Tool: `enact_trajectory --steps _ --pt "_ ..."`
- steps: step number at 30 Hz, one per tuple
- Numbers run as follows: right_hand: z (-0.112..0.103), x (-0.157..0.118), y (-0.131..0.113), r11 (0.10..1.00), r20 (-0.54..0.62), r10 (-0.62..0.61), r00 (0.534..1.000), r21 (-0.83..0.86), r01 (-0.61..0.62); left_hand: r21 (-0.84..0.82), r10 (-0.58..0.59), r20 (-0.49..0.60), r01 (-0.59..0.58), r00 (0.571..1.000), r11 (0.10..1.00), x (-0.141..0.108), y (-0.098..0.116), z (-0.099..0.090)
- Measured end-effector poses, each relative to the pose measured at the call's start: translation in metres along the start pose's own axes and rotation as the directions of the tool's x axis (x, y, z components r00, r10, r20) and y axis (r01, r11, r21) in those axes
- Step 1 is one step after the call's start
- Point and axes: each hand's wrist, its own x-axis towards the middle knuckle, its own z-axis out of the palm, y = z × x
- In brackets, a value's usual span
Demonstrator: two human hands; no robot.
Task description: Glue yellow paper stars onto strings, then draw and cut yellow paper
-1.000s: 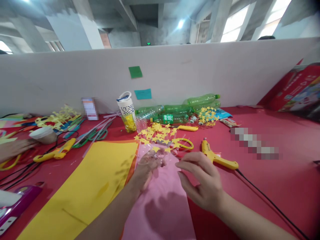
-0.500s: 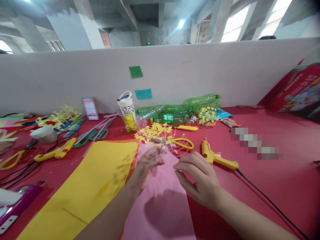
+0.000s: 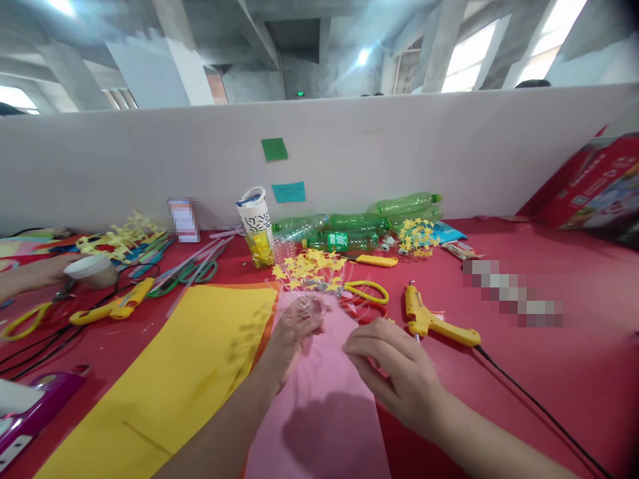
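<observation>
Over the pink sheet, my left hand is closed on a clear plastic piece with thin strips. My right hand hovers to its right, fingers curled with the tips close together; whether anything small is between them cannot be made out. Yellow stars lie just beyond my hands, beside scissors with yellow handles. A yellow glue gun rests to the right of my right hand.
Yellow paper lies left. Green bottles and a patterned cup stand or lie by the partition. Another glue gun, a white cup, a purple power strip and another person's arm are at left.
My right hand's fingers have drawn closer together. My left hand still holds the clear piece. At the left, the other person's arm has reached further in, behind the white cup. The view has shifted slightly.
</observation>
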Motion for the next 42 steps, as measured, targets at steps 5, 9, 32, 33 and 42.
enact_trajectory --steps 5,9,32,33,42 --pt "-0.001 -0.001 0.001 0.998 -0.014 0.062 0.998 0.016 -0.061 0.002 -0.007 -0.050 0.007 0.999 1.000 0.002 -0.002 0.000" --pt "0.003 -0.001 -0.003 0.964 -0.049 0.262 0.964 0.046 -0.260 0.026 -0.008 -0.056 0.010 0.998 1.000 0.003 -0.005 0.000" --pt "0.007 0.001 -0.008 0.918 -0.031 0.367 0.930 0.174 -0.357 0.019 0.022 -0.012 -0.022 1.000 1.000 0.003 -0.011 -0.002" --pt "0.008 0.001 -0.008 0.921 -0.036 0.362 0.932 0.167 -0.351 0.020 0.025 -0.008 -0.025 1.000 0.999 0.003 -0.010 -0.002" --pt "0.008 0.003 -0.008 0.948 -0.056 0.280 0.958 0.171 -0.267 0.008 0.010 -0.008 -0.010 1.000 1.000 0.001 -0.006 0.001"
